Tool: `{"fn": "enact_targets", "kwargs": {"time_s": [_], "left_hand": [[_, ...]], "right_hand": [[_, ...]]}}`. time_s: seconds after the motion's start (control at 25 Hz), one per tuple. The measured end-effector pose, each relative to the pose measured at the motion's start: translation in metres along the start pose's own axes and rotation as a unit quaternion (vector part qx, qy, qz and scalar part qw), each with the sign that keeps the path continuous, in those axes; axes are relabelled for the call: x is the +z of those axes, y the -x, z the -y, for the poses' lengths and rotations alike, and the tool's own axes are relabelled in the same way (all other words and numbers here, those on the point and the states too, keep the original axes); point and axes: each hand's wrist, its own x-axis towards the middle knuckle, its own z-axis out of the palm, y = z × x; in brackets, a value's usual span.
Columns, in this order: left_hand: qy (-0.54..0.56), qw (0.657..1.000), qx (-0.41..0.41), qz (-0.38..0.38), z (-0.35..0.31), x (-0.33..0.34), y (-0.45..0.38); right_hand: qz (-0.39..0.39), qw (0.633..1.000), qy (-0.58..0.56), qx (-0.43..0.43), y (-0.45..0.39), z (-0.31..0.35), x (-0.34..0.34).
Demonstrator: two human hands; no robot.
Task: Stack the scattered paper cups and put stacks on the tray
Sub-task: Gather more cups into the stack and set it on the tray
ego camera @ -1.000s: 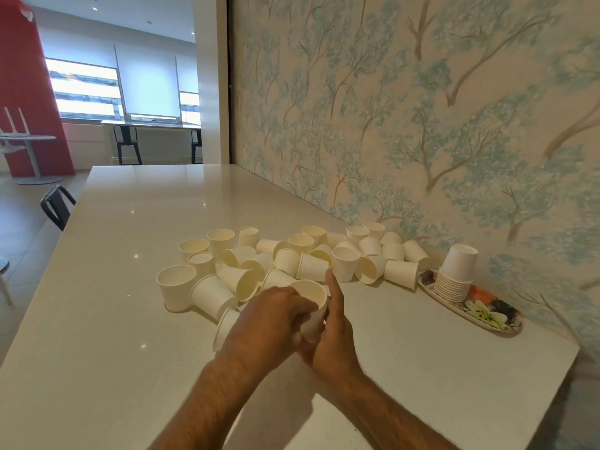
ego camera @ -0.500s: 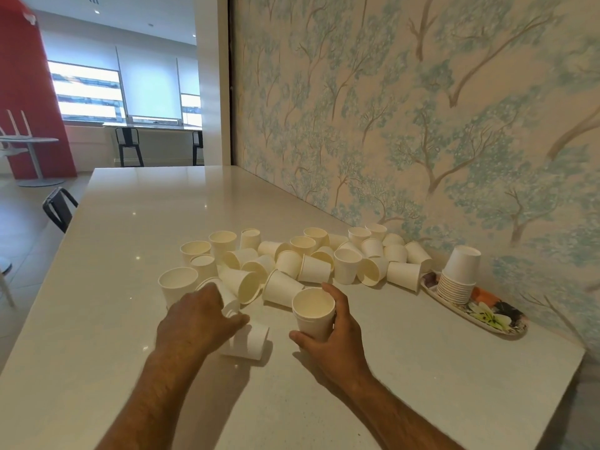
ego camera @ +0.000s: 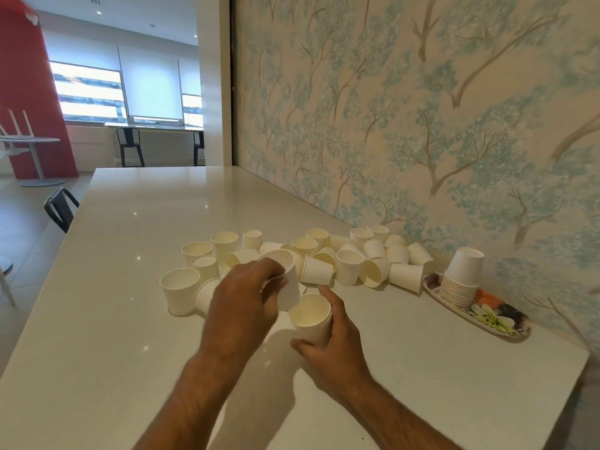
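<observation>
Loose cup (ego camera: 285,280) gripped in left hand (ego camera: 242,303), fingers (ego camera: 271,266) curled over its wall, mouth tilted up and away, base pointing down toward the right. Directly below and beside that base stood the upright cup (ego camera: 311,319) on the worktop (ego camera: 113,319), mouth open upward, right hand (ego camera: 334,342) wrapped round its far side and lower wall. The two cups sat almost touching; their axes were not yet aligned. Judged: left cup needs righting, then dropping straight in. Scattered cups (ego camera: 349,266) lay beyond both hands; tray (ego camera: 487,323) with its stack (ego camera: 461,277) well off to the right.
</observation>
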Motion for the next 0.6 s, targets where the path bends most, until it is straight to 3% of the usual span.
{"fn": "enact_targets", "kwargs": {"time_s": [0.16, 0.4, 0.52, 0.6], "left_hand": [[0.024, 0.995, 0.085, 0.039, -0.013, 0.019, 0.015], [0.031, 0.975, 0.1, 0.197, -0.003, 0.039, 0.021], [0.15, 0.984, 0.038, 0.089, 0.006, 0.054, 0.02], [0.167, 0.986, -0.026, 0.008, 0.019, 0.068, 0.011]], "right_hand": [[0.005, 1.0, -0.005, -0.003, 0.003, 0.004, 0.001], [-0.003, 0.999, -0.052, 0.008, 0.003, 0.009, -0.004], [-0.025, 0.999, -0.017, -0.015, -0.003, 0.0, -0.007], [-0.042, 0.999, -0.022, -0.005, -0.008, -0.004, -0.009]]}}
